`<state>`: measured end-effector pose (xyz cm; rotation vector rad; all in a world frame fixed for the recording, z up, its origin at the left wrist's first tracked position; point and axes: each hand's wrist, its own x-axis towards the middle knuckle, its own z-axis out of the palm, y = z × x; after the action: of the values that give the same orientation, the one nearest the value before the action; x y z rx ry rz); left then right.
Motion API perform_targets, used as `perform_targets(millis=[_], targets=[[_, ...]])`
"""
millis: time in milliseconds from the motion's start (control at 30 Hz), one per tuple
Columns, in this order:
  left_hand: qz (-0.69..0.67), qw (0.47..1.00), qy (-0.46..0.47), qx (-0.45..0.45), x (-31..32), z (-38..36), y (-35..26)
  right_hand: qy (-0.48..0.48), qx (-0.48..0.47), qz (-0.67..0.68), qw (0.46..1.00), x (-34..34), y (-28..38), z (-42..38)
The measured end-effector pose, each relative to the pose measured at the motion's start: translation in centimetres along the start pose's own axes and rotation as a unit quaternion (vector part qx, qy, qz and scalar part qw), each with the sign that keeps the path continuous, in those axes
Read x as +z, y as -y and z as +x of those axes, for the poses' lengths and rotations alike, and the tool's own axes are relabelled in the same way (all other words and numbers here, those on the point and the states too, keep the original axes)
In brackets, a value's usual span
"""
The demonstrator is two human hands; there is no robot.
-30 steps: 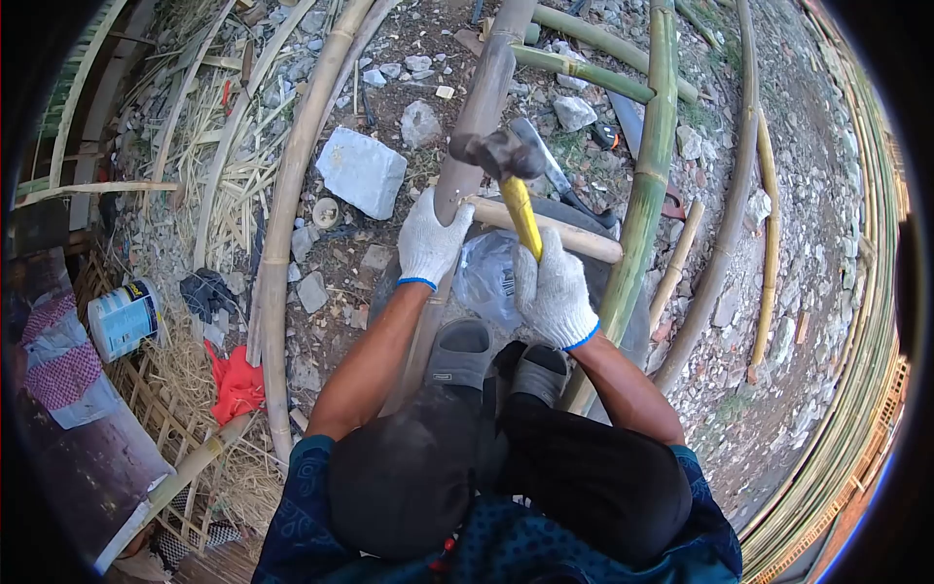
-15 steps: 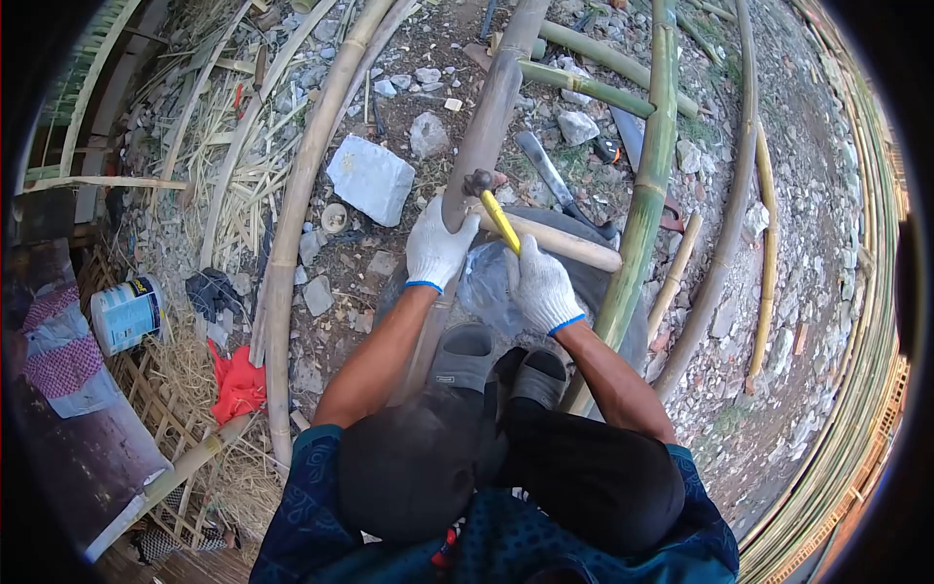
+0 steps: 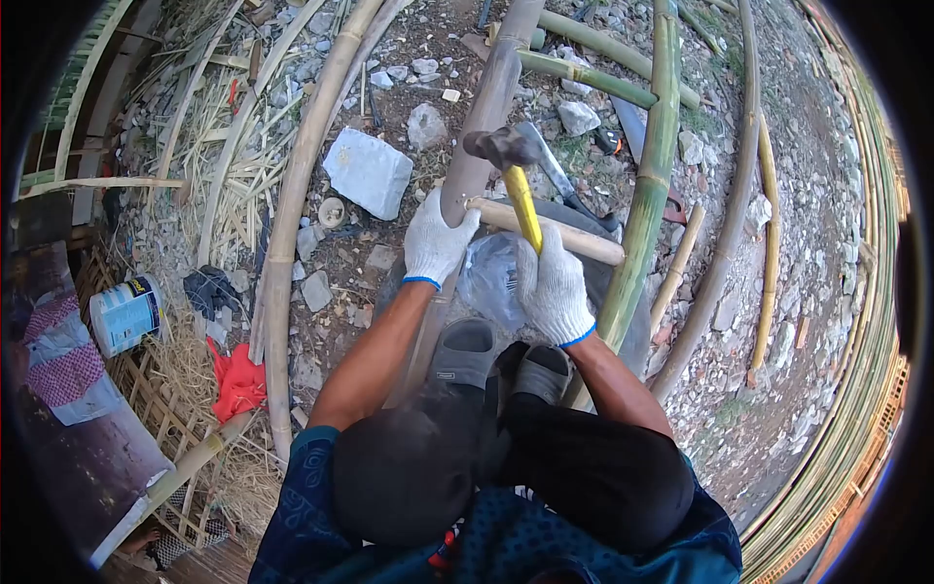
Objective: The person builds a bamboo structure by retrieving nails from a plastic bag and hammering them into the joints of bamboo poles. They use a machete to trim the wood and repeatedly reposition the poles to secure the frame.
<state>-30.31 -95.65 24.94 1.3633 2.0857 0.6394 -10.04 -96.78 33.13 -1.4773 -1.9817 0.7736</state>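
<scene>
My right hand (image 3: 557,290), in a white knit glove, is closed round the yellow handle of a hammer (image 3: 525,209). The hammer's dark head is above a brownish bamboo pole (image 3: 477,146). On that pole my left hand (image 3: 435,243), gloved too, is wrapped near a joint. A pale bamboo rung (image 3: 574,238) runs from this pole to a green bamboo pole (image 3: 654,175), its left end close beside my left fingers. Clear plastic (image 3: 491,282) lies under the rung, between my hands.
A machete (image 3: 555,170) lies beyond the rung, near a saw (image 3: 630,131). A white stone block (image 3: 370,173) sits left of the poles. Farther left are a paint bucket (image 3: 126,313) and a red cloth (image 3: 235,378). More bamboo poles (image 3: 715,253) lie on rubble at right.
The hammer has lifted off the pole toward me, its head now looking larger. My right hand has shifted slightly right and down; my left stays on the pole.
</scene>
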Motion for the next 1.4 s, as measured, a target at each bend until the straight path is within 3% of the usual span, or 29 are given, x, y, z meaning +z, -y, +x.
perform_targets(millis=[100,167,200,333,433,467,567,667,767,800,933,1033,1100,1133,1167,1233,1300,1400], targets=[[-0.013,1.000,0.024,-0.015,-0.7,-0.4,-0.8,-0.043,-0.032,0.055,0.997,1.2,-0.9,-1.3],[-0.003,1.000,0.023,0.002,-0.7,0.1,-0.9,0.127,0.011,-0.090,0.988,3.7,-3.9,-0.9],[0.000,1.000,0.023,0.019,-0.5,0.3,-0.4,0.126,0.011,-0.088,0.988,3.2,-3.4,-0.7],[-0.015,0.999,0.013,0.037,0.1,0.3,0.6,0.007,-0.031,-0.007,0.999,0.3,0.7,0.1],[-0.010,0.999,0.009,0.041,0.6,0.3,1.3,-0.013,-0.038,-0.003,0.999,2.7,-2.3,-1.2],[-0.007,0.999,0.012,0.039,0.3,0.5,0.9,0.109,-0.012,-0.103,0.989,3.7,-4.0,-1.1],[0.003,0.999,0.025,0.030,0.1,0.5,0.6,0.097,-0.022,-0.095,0.990,2.7,-3.2,0.7],[-0.007,0.999,0.011,0.039,0.0,1.0,0.3,-0.034,-0.030,0.001,0.999,0.4,0.9,0.7],[-0.009,0.999,0.038,0.017,-0.5,0.0,0.1,0.016,-0.006,-0.025,1.000,2.4,-2.3,-0.9],[-0.009,0.999,0.044,0.014,-0.9,0.3,-0.6,0.104,-0.026,-0.120,0.987,3.8,-4.8,-1.1],[-0.004,1.000,0.017,0.018,-0.5,-0.2,-0.3,0.047,-0.039,-0.074,0.995,1.6,-2.2,0.5],[-0.009,0.999,0.033,0.007,-0.3,-1.2,0.0,-0.070,-0.043,-0.003,0.997,2.5,-2.1,-0.3],[-0.018,0.999,0.045,0.012,-1.0,-0.1,-0.7,0.088,-0.024,-0.094,0.991,3.5,-3.7,-0.7],[-0.027,0.998,0.057,0.003,-1.0,0.0,-0.6,0.109,-0.035,-0.127,0.985,3.9,-4.0,-0.7],[0.015,1.000,0.004,0.021,-0.1,-0.2,-0.1,0.114,-0.006,-0.120,0.986,3.8,-4.3,-1.0],[0.008,1.000,0.010,0.005,-1.7,-0.7,-1.7,0.144,0.015,-0.097,0.985,2.9,-3.2,-0.3],[0.008,0.983,-0.146,0.114,0.0,-0.9,0.0,0.134,0.048,-0.070,0.987,2.7,-3.4,-1.4],[-0.004,0.963,-0.177,0.202,0.2,-0.5,0.4,0.132,0.115,-0.036,0.984,2.0,-4.3,-3.4]])
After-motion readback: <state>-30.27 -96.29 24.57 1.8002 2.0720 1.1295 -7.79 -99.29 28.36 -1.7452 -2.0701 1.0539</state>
